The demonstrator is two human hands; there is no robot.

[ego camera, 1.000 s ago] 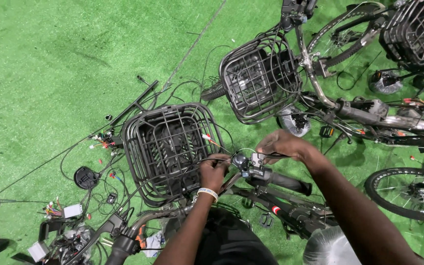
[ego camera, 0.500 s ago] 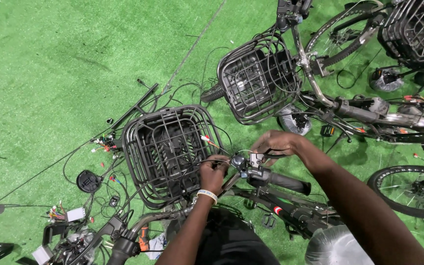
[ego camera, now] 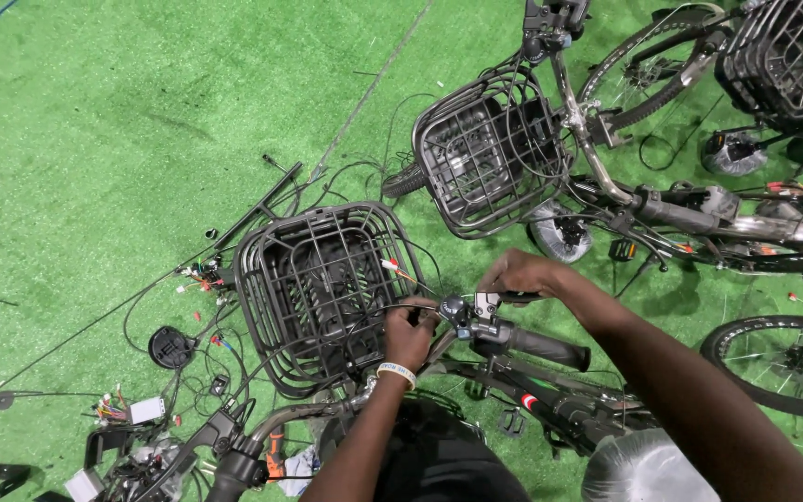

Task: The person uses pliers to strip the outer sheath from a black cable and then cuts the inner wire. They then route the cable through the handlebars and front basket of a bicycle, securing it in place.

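Green artificial turf covers the floor (ego camera: pixel 95 139), and 2 bicycles lie on it among loose wires and small parts. Nearest the person, a black wire basket (ego camera: pixel 322 288) sits at the front of one bicycle; a second basket (ego camera: pixel 490 153) belongs to the bicycle lying beyond it.

Both hands work at the handlebar control unit (ego camera: pixel 471 316), a small black and grey housing clamped just inboard of the black rubber grip (ego camera: pixel 546 346), to the right of the nearer basket. The left hand (ego camera: pixel 408 336), a white wristband at its wrist, is closed around the bar and a thin dark cable (ego camera: pixel 364 311) beside the unit. The right hand (ego camera: pixel 518 274) reaches in from above, its fingers (ego camera: pixel 490 284) pinched on the top of the unit.

By its look the unit is light, rigid plastic that would crack under hard levering, so its solid body near the clamp seems the safest hold. Its cables are thin and limp; they look easy to snag on the basket wires.

A round black part (ego camera: pixel 171 346) lies on the turf to the left.
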